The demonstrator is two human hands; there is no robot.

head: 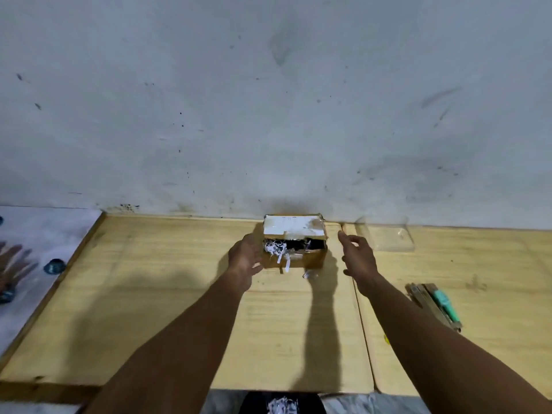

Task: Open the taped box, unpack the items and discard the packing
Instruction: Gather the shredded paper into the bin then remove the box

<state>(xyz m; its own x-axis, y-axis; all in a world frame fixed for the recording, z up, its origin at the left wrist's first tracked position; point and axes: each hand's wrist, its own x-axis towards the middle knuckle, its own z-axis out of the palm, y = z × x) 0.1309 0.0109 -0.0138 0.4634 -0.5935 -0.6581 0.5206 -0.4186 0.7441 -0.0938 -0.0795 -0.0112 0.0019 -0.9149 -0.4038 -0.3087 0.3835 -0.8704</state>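
A small brown cardboard box [310,259] stands on the wooden table [149,294] close to the wall. Its lid, white with shiny tape, is raised. White shredded paper [277,249] spills over the front left edge, and something dark shows inside. My left hand [245,258] rests against the box's left side, fingers spread. My right hand [357,252] hovers open to the right of the box, apart from it. A small crumpled bit of clear tape [309,274] lies in front of the box.
A clear plastic tray [388,237] sits by the wall to the right. A teal-handled cutter and wooden sticks [436,303] lie at the far right. A dark bin with shredded paper [280,404] is below the front edge. Blue round objects [54,266] lie on the left surface.
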